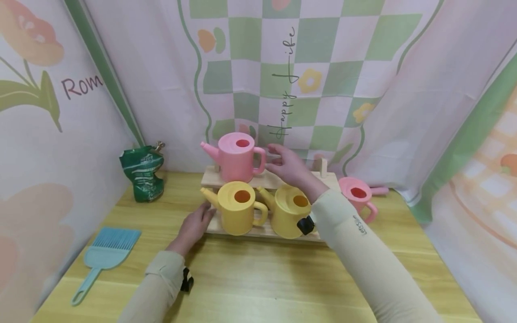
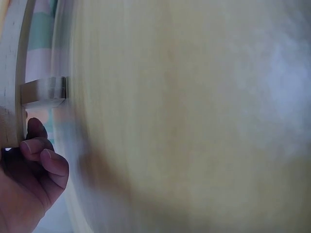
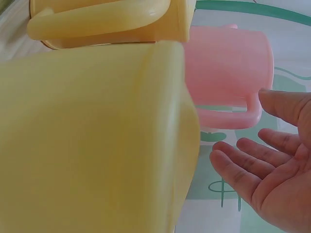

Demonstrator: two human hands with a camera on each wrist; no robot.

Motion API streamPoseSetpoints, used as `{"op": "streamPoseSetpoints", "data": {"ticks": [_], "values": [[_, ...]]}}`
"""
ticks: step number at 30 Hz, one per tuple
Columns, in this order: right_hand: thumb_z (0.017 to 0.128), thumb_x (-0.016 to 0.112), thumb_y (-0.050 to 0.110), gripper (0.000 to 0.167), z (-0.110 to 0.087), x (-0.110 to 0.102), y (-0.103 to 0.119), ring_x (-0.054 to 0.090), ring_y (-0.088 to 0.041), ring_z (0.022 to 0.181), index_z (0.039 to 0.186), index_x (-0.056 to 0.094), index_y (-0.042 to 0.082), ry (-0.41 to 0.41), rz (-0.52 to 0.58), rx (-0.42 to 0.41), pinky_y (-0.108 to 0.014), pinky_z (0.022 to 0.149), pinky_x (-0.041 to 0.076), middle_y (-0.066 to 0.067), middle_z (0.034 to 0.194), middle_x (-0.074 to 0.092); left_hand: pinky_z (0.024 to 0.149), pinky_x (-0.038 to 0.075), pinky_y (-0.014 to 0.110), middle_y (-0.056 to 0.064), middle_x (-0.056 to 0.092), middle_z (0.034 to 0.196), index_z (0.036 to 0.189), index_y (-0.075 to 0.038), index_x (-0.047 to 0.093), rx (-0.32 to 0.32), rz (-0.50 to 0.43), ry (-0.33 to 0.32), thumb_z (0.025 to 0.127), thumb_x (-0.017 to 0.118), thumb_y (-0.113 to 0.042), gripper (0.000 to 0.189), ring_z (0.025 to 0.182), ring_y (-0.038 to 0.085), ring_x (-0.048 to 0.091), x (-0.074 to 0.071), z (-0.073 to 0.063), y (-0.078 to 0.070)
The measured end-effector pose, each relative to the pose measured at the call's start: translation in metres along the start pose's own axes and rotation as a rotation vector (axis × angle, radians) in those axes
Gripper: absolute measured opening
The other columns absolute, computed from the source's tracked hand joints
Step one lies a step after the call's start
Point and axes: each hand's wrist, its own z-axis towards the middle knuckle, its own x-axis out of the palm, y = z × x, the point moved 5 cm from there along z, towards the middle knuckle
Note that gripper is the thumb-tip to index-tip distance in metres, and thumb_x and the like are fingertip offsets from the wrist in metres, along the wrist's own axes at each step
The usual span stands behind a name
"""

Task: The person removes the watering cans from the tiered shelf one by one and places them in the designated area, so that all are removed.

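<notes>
A two-tier wooden shelf (image 1: 268, 181) stands on the table. On its upper board sits a pink watering can (image 1: 236, 159), spout to the left. My right hand (image 1: 287, 164) is just right of that can's handle; in the right wrist view its fingers are spread and hold nothing, the thumb close to the handle (image 3: 228, 119). Two yellow watering cans, a left one (image 1: 236, 217) and a right one (image 1: 284, 220), stand on the lower board. My left hand (image 1: 194, 223) grips the shelf's lower left end, fingers curled by the board edge (image 2: 12, 97) in the left wrist view.
Right of the shelf, another pink watering can (image 1: 355, 190) stands on the table, a pink spout pointing right. A blue dustpan-shaped tool with comb-like teeth (image 1: 106, 251) lies at the left. Behind it is a crumpled green packet (image 1: 144, 175). Printed curtains (image 1: 278, 67) hang behind.
</notes>
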Motion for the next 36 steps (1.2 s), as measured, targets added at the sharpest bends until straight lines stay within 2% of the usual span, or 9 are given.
{"op": "streamPoseSetpoints", "data": {"ticks": [6, 15, 22, 26, 31, 33, 36], "values": [[0.096, 0.062, 0.012, 0.063, 0.006, 0.004, -0.001, 0.05, -0.04, 0.126, 0.151, 0.033, 0.007, 0.013, -0.014, 0.007, -0.049, 0.103, 0.045, -0.017, 0.148, 0.043, 0.111, 0.031, 0.057, 0.015, 0.041, 0.15, 0.15, -0.014, 0.036, 0.006, -0.002, -0.001, 0.099, 0.034, -0.062, 0.07, 0.135, 0.038, 0.039, 0.0, -0.001, 0.0], [0.097, 0.061, 0.009, 0.057, 0.012, 0.01, -0.002, 0.053, -0.035, 0.124, 0.148, 0.037, 0.005, 0.036, -0.039, 0.002, -0.046, 0.103, 0.046, -0.019, 0.138, 0.052, 0.111, 0.03, 0.057, 0.014, 0.041, 0.151, 0.15, -0.015, 0.035, 0.013, -0.001, 0.0, 0.098, 0.033, -0.063, 0.071, 0.135, 0.038, 0.039, 0.001, 0.0, -0.001], [0.099, 0.058, 0.011, 0.047, 0.015, 0.011, 0.002, 0.057, -0.034, 0.119, 0.144, 0.044, 0.007, -0.001, -0.118, 0.012, -0.046, 0.1, 0.048, -0.016, 0.132, 0.056, 0.111, 0.031, 0.056, 0.014, 0.041, 0.15, 0.15, -0.014, 0.035, 0.014, 0.001, -0.001, 0.098, 0.033, -0.063, 0.072, 0.135, 0.037, 0.04, 0.001, 0.0, -0.001], [0.099, 0.057, 0.01, 0.044, 0.016, 0.012, 0.002, 0.057, -0.033, 0.118, 0.141, 0.047, 0.008, -0.009, -0.124, 0.032, -0.045, 0.099, 0.049, -0.014, 0.128, 0.058, 0.111, 0.031, 0.056, 0.014, 0.042, 0.15, 0.15, -0.014, 0.036, 0.012, 0.003, -0.003, 0.099, 0.034, -0.062, 0.07, 0.135, 0.037, 0.041, 0.0, 0.0, -0.002], [0.096, 0.06, 0.007, 0.024, 0.018, 0.013, 0.001, 0.06, -0.029, 0.111, 0.12, 0.058, 0.006, -0.023, -0.129, 0.044, -0.041, 0.093, 0.053, -0.011, 0.116, 0.062, 0.111, 0.031, 0.056, 0.015, 0.041, 0.15, 0.15, -0.013, 0.036, 0.012, 0.001, -0.002, 0.099, 0.034, -0.061, 0.07, 0.135, 0.037, 0.04, 0.0, 0.0, -0.001], [0.096, 0.06, 0.007, 0.014, 0.018, 0.014, 0.001, 0.061, -0.028, 0.108, 0.11, 0.059, 0.007, -0.028, -0.138, 0.044, -0.04, 0.091, 0.053, -0.01, 0.112, 0.063, 0.111, 0.031, 0.056, 0.015, 0.041, 0.15, 0.15, -0.013, 0.036, 0.012, 0.001, -0.002, 0.099, 0.034, -0.061, 0.07, 0.135, 0.037, 0.04, 0.0, -0.001, -0.001], [0.096, 0.061, 0.009, 0.007, 0.018, 0.014, 0.002, 0.06, -0.026, 0.105, 0.103, 0.059, 0.008, -0.025, -0.139, 0.046, -0.04, 0.09, 0.053, -0.009, 0.11, 0.064, 0.111, 0.031, 0.056, 0.015, 0.041, 0.151, 0.15, -0.013, 0.036, 0.011, -0.002, -0.002, 0.099, 0.034, -0.062, 0.071, 0.136, 0.037, 0.039, 0.0, -0.001, -0.001]]}}
